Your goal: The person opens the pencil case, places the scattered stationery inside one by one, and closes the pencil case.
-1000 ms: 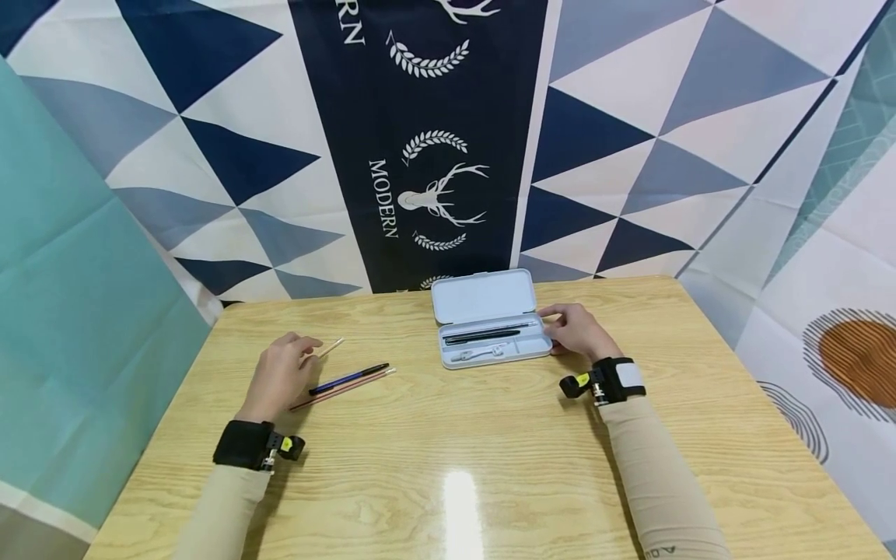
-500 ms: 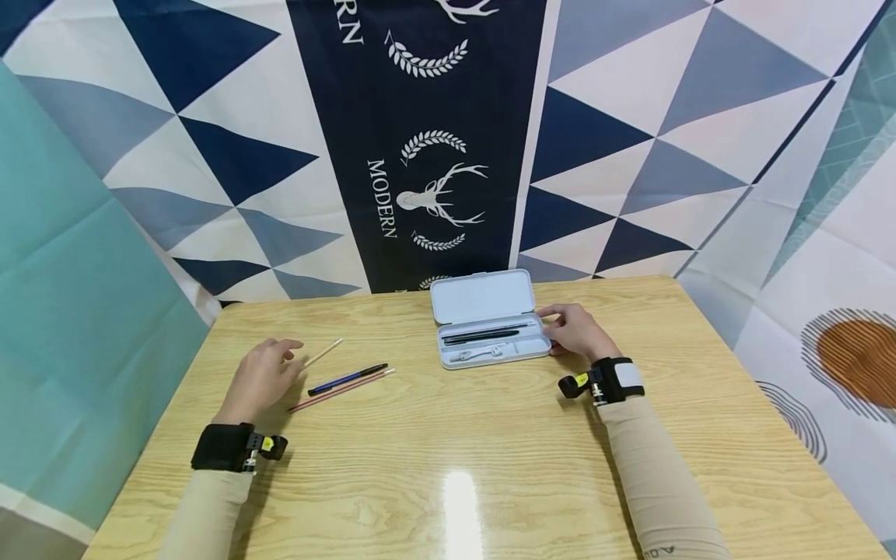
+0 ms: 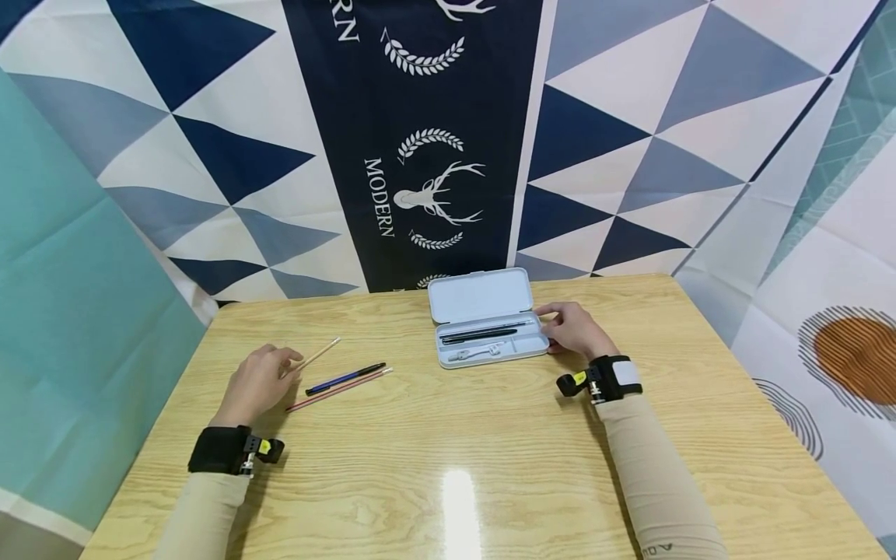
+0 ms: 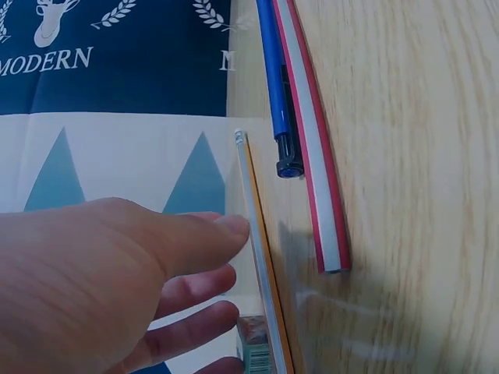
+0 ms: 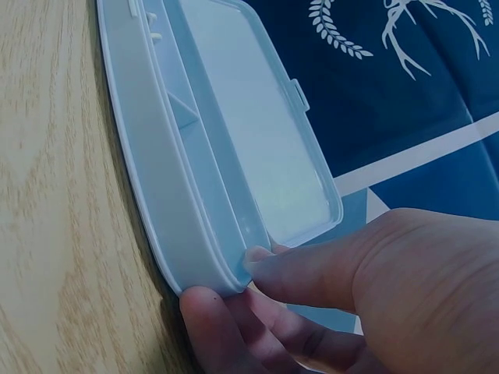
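Note:
My left hand (image 3: 255, 385) hovers at the left of the table, beside a thin yellow pencil (image 3: 322, 352). In the left wrist view its thumb tip is right against or just over the pencil; the fingers are loosely bent and not round it. Under those fingers shows a small block with a barcode (image 4: 255, 347), partly hidden. At the back, my right hand (image 3: 570, 328) grips the right end of an open light-blue pencil case (image 5: 168, 183), thumb on the rim and fingers outside. Dark pens (image 3: 479, 336) and a white compass-like tool (image 3: 476, 352) lie in the case.
A blue pen (image 3: 346, 379) and a red-and-white striped pencil (image 3: 339, 390) lie side by side, right of the left hand. The wooden table (image 3: 392, 467) meets a patterned cloth backdrop (image 3: 448, 179) behind the case. The case's lid (image 3: 481, 295) stands raised near it.
My left hand has drawn back to the left and slightly nearer, showing more of the yellow pencil. The right hand and the pencil case stay in place.

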Tool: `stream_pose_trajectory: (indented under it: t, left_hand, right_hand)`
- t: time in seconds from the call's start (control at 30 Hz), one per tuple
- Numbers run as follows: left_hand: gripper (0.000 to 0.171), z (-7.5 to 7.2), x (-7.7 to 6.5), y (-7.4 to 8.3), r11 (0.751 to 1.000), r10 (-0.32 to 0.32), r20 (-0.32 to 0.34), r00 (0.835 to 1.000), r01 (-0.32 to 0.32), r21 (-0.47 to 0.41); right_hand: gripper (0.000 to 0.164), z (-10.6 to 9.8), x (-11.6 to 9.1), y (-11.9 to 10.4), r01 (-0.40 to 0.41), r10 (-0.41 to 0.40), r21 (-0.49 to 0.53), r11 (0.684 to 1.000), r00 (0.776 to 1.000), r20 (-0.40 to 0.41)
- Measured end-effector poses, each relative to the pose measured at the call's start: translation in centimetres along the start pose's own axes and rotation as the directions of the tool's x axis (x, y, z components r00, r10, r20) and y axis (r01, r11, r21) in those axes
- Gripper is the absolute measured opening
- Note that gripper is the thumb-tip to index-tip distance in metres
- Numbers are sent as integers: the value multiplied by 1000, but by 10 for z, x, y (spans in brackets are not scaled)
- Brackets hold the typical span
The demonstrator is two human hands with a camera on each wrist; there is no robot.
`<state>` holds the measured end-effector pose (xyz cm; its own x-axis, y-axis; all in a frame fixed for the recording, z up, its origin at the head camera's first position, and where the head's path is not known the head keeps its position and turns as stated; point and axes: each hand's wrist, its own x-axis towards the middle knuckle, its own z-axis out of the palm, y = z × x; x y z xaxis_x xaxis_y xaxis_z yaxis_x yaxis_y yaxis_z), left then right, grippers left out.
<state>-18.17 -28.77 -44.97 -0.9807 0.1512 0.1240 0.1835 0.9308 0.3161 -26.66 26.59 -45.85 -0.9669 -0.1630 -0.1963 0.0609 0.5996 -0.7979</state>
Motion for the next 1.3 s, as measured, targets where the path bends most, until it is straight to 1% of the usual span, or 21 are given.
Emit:
stream_pose_trajectory:
  t: [0.13,0.27,0.43,0.57,0.67,0.8,1.0,1.3]
  left_hand:
    - [23,1,0,-1,1000,-6,14,1000,5,26]
    - [21,2,2,-1,999,3,21,1000,-4,53]
    - [18,4,3,0,994,29,13,1000,-30,104]
    - [16,5,4,1,991,16,7,1000,-17,132]
    - [15,8,5,1,991,-5,0,1000,5,132]
    - [14,10,6,1,992,-18,-10,1000,19,128]
    - [15,13,5,0,993,-7,-31,1000,10,115]
    - [16,13,4,2,994,-4,-38,999,8,109]
  right_hand:
    - [51,0,1,0,-8,8,-5,1000,1000,3]
    - [51,0,1,0,-10,10,-4,1000,1000,5]
    - [51,0,2,1,-10,10,-1,1000,1000,2]
    - [50,0,3,1,-13,14,-5,1000,1000,3]
    - [51,1,3,0,-21,21,-10,1000,1000,3]
    - [51,1,3,-1,-31,31,-12,999,1000,1]
    - [50,0,2,0,-25,25,-16,1000,1000,0]
    - [50,1,3,0,-26,26,-19,999,1000,-6]
